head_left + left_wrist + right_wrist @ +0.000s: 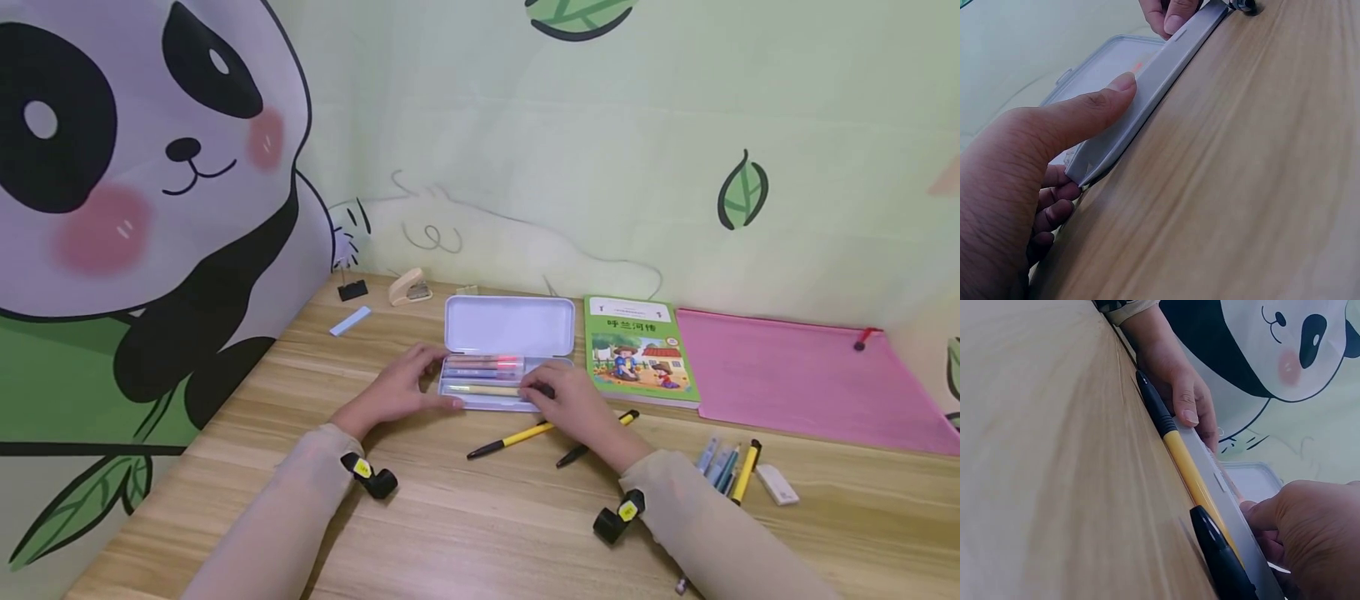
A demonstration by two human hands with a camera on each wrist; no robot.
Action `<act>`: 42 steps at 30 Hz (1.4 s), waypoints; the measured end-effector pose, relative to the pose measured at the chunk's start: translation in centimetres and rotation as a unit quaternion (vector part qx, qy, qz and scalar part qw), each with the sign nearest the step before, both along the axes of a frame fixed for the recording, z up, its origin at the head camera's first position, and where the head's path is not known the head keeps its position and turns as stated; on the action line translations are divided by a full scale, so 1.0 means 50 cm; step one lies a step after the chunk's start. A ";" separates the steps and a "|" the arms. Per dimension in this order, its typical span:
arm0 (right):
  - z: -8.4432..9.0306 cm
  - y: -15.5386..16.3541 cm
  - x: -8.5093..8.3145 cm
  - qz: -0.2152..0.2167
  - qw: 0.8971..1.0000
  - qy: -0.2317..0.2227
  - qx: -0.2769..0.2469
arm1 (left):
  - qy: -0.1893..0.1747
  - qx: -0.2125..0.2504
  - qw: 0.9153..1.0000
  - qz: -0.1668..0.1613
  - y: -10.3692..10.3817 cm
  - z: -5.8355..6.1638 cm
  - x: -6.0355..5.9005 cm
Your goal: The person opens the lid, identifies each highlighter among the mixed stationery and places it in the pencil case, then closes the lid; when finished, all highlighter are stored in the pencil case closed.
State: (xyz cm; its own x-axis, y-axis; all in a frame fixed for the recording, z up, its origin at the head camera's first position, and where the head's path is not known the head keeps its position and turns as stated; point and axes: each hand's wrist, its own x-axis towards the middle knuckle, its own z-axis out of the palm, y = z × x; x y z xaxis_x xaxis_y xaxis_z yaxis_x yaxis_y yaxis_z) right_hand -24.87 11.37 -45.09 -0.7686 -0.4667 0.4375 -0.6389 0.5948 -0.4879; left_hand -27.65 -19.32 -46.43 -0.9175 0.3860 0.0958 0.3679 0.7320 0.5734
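Near on the wooden bench (465, 533) lie a yellow pen (517, 437) and a black pen (573, 454). Just beyond, mid-bench, sits the open pencil case (487, 398), probably thin light plastic, stiff but slippery, best held by its end walls. The left hand (397, 387) pinches its left end, thumb on the near wall; the right hand (566, 400) rests curled on its right end, the hold unclear. Right of it lie a green book (637, 350) and a pink folder (795, 375); farther back hangs a panda backdrop (135, 167).
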 end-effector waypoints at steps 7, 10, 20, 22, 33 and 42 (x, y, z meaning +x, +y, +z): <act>0.004 -0.001 -0.001 -0.004 1.000 -0.005 -0.006 | 0.001 0.002 1.000 0.000 0.000 0.002 0.000; 0.004 -0.001 0.001 -0.003 1.000 -0.007 -0.007 | 0.001 0.002 1.000 -0.001 0.001 0.002 0.000; 0.017 0.002 0.000 0.020 0.999 -0.020 -0.041 | 0.002 0.006 1.000 0.001 0.002 0.002 -0.001; 0.030 0.006 0.003 0.044 0.997 -0.030 -0.052 | 0.000 0.007 1.000 0.003 0.002 0.002 0.000; 0.138 0.107 0.046 0.164 0.985 -0.049 0.008 | -0.003 0.001 1.000 0.005 0.007 -0.007 0.000; 0.117 0.319 0.079 0.115 0.980 -0.140 0.078 | -0.003 -0.001 1.000 0.008 0.005 -0.004 -0.001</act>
